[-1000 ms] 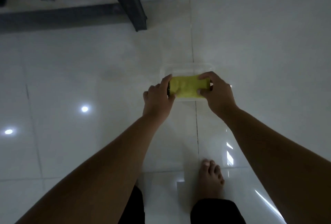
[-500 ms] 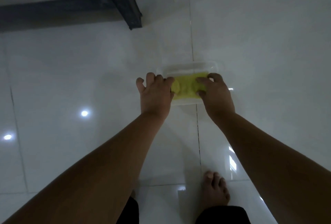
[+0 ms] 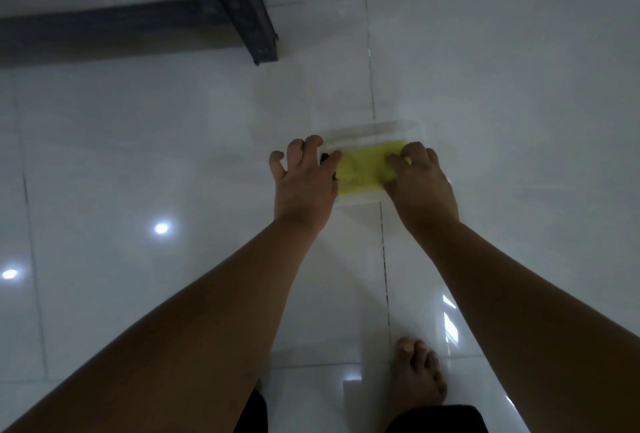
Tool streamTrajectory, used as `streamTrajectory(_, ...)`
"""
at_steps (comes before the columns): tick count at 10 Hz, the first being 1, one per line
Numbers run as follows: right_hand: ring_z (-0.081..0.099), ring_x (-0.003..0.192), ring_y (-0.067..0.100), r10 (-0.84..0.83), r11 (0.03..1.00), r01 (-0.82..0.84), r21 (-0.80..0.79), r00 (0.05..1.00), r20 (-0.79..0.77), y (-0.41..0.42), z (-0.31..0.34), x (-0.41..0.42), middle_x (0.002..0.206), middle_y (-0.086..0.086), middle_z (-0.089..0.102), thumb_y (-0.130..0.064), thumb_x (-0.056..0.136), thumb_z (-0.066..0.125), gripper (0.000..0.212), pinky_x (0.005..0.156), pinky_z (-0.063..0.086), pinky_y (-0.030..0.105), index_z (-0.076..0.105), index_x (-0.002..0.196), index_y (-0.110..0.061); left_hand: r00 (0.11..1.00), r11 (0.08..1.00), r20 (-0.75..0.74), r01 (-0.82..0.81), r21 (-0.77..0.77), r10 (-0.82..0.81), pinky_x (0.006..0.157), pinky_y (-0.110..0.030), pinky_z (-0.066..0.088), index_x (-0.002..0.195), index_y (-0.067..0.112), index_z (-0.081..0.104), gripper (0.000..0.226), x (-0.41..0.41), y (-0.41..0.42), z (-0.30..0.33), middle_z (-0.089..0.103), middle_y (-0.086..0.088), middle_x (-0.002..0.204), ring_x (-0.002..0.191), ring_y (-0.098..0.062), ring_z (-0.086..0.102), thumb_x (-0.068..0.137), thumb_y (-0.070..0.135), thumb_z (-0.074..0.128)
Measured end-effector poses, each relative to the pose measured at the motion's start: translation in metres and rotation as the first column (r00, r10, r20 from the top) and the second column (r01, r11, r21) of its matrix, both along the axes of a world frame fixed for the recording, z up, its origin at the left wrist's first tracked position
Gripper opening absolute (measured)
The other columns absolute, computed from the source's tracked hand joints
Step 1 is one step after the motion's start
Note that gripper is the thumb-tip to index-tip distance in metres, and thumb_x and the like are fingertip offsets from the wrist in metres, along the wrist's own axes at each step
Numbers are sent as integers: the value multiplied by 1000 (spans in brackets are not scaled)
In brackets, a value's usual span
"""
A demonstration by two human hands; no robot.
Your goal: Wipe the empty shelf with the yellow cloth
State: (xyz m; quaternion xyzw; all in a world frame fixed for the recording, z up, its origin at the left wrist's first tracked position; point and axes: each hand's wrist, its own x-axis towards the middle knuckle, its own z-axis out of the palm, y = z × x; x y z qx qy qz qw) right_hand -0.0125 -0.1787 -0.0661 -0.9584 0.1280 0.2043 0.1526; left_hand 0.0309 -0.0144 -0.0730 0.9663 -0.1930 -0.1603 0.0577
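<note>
Dim light, white glossy tiled floor (image 3: 138, 155). We are looking down past both forearms at a clear plastic container (image 3: 374, 129) sitting on the floor, straddling a grout line.

Yellow cloth (image 3: 363, 169) is lying folded inside the container, filling most of its near half. It is well apart from the shelf.

Left hand (image 3: 304, 183) is resting palm down at the container's left end. Its fingers (image 3: 313, 145) are spreading apart, curled over the rim; the thumb is touching the cloth's left edge. We are not seeing a closed grip there. Something small and dark is showing just beside the thumb; we cannot tell what it is.

Right hand (image 3: 420, 186) is covering the cloth's right end. Its fingers (image 3: 394, 160) are lying close together and pressing on the yellow fabric, the thumb against the cloth's near edge. Whether they are pinching it or only pressing down, we cannot tell.

Dark metal shelf frame (image 3: 242, 9) is standing at upper left, one post foot on the tiles, a horizontal bar running off to the left. A bare foot (image 3: 415, 373) is planted on the floor at the bottom, just right of the grout line. Two round light reflections are glinting on the tiles at left.
</note>
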Motion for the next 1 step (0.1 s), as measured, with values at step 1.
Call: streamTrajectory(1, 46, 113, 30, 15, 999, -17, 32, 998, 57, -2, 25, -4, 126, 13, 48, -22, 87, 59, 38, 84, 48, 42, 56, 122, -8, 998, 997, -43, -56, -62, 54, 103, -41, 18, 125, 23, 53, 38, -1, 6, 27, 45, -5, 131, 123, -26, 35, 88, 26, 54)
